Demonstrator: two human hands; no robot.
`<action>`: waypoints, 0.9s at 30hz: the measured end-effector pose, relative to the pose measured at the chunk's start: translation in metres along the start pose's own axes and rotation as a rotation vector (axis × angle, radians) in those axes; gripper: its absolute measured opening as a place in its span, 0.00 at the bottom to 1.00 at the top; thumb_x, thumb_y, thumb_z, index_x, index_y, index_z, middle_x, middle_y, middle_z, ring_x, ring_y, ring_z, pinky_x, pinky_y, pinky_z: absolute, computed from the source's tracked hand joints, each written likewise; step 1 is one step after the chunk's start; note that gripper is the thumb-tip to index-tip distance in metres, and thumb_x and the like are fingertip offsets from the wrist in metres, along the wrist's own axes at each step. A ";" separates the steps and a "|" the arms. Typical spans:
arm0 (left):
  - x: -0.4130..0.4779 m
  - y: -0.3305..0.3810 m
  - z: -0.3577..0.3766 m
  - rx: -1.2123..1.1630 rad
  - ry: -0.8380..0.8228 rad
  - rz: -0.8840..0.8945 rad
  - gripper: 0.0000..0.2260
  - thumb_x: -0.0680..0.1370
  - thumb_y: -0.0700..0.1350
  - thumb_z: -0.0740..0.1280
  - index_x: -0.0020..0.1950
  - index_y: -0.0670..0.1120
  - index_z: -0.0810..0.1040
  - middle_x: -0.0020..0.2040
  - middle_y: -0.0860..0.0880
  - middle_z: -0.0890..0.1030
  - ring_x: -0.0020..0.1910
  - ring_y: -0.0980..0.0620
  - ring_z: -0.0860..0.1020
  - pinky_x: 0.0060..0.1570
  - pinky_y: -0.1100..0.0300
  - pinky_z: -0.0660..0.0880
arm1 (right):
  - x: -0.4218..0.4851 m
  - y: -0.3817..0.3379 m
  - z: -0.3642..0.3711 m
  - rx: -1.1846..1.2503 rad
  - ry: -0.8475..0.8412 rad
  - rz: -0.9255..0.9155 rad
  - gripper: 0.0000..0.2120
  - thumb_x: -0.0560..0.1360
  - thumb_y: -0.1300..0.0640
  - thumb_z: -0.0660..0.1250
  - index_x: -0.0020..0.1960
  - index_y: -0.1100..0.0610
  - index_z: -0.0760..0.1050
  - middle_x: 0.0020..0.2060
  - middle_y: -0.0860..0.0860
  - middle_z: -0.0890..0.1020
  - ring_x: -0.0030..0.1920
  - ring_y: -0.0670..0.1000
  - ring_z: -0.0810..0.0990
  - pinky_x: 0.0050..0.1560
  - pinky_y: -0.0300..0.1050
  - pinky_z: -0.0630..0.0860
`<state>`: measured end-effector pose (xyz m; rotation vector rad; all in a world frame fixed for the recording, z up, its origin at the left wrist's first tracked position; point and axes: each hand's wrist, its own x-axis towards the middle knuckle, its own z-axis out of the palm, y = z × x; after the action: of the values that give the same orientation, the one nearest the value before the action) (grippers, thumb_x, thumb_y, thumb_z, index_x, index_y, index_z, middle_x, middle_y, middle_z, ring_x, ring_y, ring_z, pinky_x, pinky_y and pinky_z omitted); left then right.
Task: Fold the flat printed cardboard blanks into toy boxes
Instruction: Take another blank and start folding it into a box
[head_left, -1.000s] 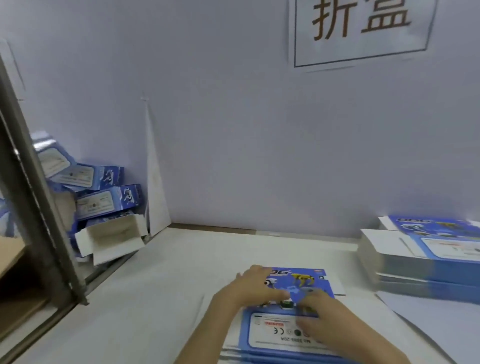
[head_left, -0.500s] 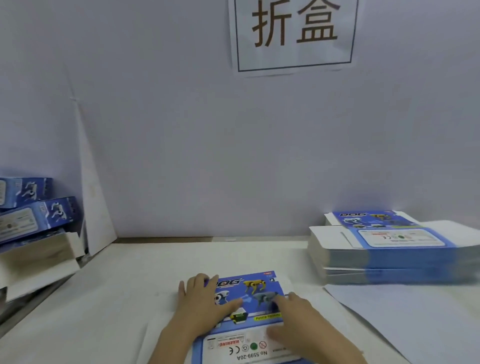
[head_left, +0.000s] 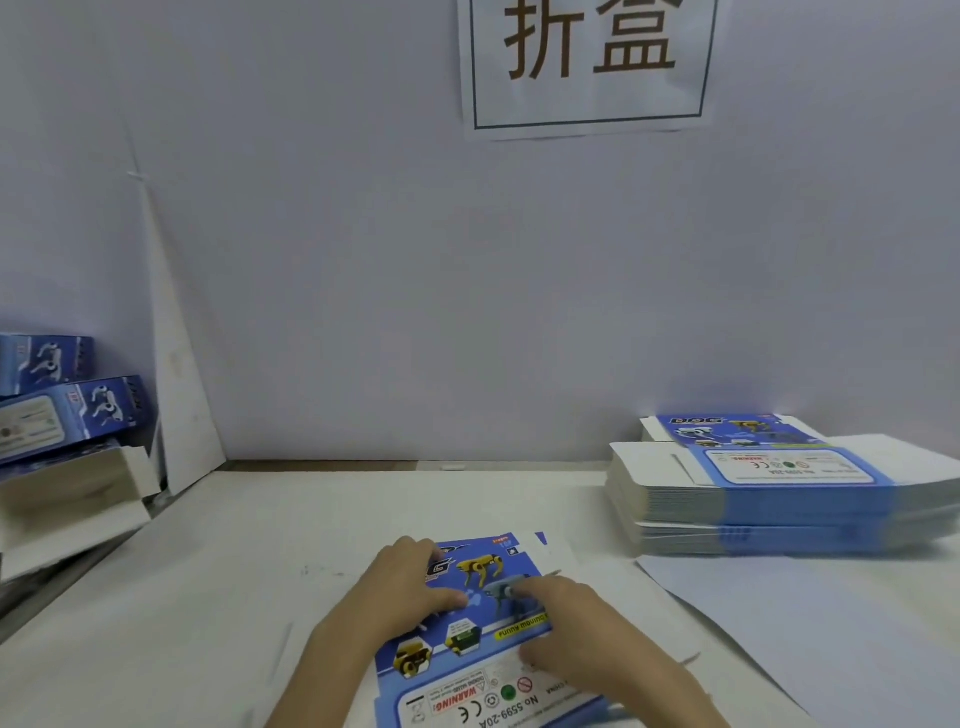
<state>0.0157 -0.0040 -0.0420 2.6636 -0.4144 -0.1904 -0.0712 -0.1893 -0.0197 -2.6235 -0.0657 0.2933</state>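
Observation:
A flat blue printed cardboard blank (head_left: 467, 649) with robot dog pictures lies on the white table (head_left: 260, 571) right in front of me. My left hand (head_left: 400, 592) rests flat on its far left part, fingers spread. My right hand (head_left: 576, 629) presses on its right side, with the forefinger stretched over the grey dog picture. A tall stack of flat blanks (head_left: 779, 499) stands at the right by the wall. Folded blue boxes (head_left: 67, 410) are piled at the far left.
A lilac wall (head_left: 415, 286) with a paper sign (head_left: 587, 62) closes the back of the table. A loose lilac sheet (head_left: 810, 623) lies on the table under the stack's front. A white board (head_left: 176, 389) leans in the left corner.
The view has swung to the right and lower, so the stack of blanks sits nearer the middle. Both hands stay pressed on the blank, and more of its printed face shows.

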 end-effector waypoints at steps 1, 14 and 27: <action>0.000 0.000 0.000 -0.003 0.004 -0.001 0.26 0.73 0.59 0.71 0.67 0.51 0.69 0.64 0.51 0.70 0.60 0.53 0.72 0.56 0.61 0.72 | 0.000 0.000 0.001 -0.009 -0.006 -0.006 0.23 0.77 0.54 0.65 0.70 0.44 0.67 0.65 0.49 0.71 0.61 0.50 0.75 0.61 0.45 0.75; -0.003 0.000 0.001 0.053 0.094 0.066 0.32 0.73 0.60 0.70 0.72 0.52 0.64 0.65 0.52 0.66 0.65 0.55 0.63 0.61 0.62 0.65 | 0.004 -0.002 0.008 -0.054 -0.014 -0.006 0.26 0.76 0.51 0.66 0.72 0.46 0.63 0.66 0.50 0.69 0.64 0.51 0.71 0.64 0.47 0.73; -0.003 0.010 -0.007 0.193 0.163 0.048 0.32 0.68 0.62 0.73 0.66 0.53 0.66 0.62 0.52 0.69 0.59 0.54 0.68 0.54 0.62 0.70 | -0.002 -0.002 0.006 0.016 0.037 -0.063 0.28 0.74 0.55 0.68 0.71 0.41 0.63 0.63 0.49 0.71 0.62 0.50 0.72 0.62 0.46 0.73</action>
<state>0.0116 -0.0086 -0.0308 2.8271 -0.4639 0.0853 -0.0743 -0.1849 -0.0238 -2.6041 -0.1332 0.2223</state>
